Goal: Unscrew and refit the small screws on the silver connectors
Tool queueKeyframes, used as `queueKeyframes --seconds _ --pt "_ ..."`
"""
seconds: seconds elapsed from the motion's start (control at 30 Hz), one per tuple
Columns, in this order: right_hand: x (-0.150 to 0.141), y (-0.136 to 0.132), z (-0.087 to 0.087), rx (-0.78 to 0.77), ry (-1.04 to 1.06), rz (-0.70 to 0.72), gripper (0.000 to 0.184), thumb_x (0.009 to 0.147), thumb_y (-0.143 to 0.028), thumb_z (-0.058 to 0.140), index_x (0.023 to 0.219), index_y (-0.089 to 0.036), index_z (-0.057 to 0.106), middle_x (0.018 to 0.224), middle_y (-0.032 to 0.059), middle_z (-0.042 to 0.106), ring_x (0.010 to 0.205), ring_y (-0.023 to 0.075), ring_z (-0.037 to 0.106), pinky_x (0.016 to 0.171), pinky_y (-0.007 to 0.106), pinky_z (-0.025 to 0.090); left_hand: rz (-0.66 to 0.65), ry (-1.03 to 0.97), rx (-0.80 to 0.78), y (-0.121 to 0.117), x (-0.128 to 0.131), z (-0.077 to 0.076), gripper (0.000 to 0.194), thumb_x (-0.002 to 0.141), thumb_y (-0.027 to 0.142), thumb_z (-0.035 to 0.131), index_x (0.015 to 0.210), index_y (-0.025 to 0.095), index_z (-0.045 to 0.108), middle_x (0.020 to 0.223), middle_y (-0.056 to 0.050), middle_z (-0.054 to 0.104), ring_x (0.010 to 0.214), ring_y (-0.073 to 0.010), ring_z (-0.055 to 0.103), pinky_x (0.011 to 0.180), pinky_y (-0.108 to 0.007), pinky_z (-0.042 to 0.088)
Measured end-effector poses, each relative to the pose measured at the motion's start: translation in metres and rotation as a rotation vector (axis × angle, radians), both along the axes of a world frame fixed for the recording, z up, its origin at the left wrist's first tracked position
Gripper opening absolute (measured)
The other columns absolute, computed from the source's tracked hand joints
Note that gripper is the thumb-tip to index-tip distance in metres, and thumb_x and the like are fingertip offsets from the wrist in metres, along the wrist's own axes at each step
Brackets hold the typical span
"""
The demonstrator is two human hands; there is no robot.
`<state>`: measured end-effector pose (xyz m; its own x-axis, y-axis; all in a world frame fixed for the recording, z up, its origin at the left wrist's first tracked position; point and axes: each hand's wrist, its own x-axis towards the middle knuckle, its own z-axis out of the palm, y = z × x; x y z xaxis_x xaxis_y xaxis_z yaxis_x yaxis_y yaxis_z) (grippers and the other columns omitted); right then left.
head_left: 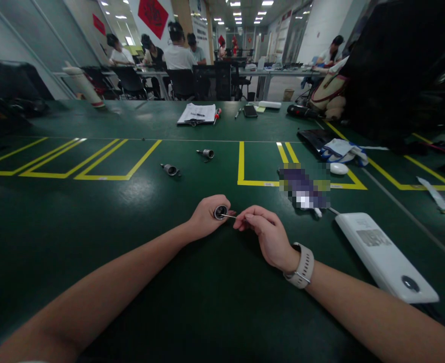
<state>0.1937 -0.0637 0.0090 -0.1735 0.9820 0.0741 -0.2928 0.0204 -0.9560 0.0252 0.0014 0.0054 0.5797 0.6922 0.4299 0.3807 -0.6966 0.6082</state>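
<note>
My left hand (206,218) is wrapped round a small round metal part (219,212), its hollow end turned toward me. It looks like the two grey cup-shaped metal parts with a thin stem lying on the table: one (170,170) to the left, the other (207,154) farther back. Between the fingertips of my right hand (264,229) is pinched a thin metal rod (229,216). The rod's far tip reaches into the hollow of the part; what it touches inside is hidden. Fingers cover the rod's near end.
Yellow tape (258,183) marks boxes on the green table (146,297). At right lie a white power bank (384,257), a blurred-out phone (301,186), a white mouse (338,169) and cloth (343,150). Farther back are a clipboard with papers (197,113) and a black phone (250,111). People sit beyond.
</note>
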Motion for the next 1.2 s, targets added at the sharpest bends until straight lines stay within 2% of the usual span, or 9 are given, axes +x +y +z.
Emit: queueKeyframes --seconds 1.2 --pt "-0.0008 -0.0019 -0.0024 0.036 -0.026 0.034 0.017 0.084 -0.022 0.049 0.078 -0.017 0.064 0.072 0.0024 0.063 0.070 0.0154 0.056 0.068 0.031 0.043 0.022 0.030 -0.027 0.0001 -0.0016 -0.0003 0.024 0.077 0.024 0.058 0.059 0.016 0.044 0.060 0.005 0.043 0.054 -0.0083 0.040 0.051 -0.021 0.031"
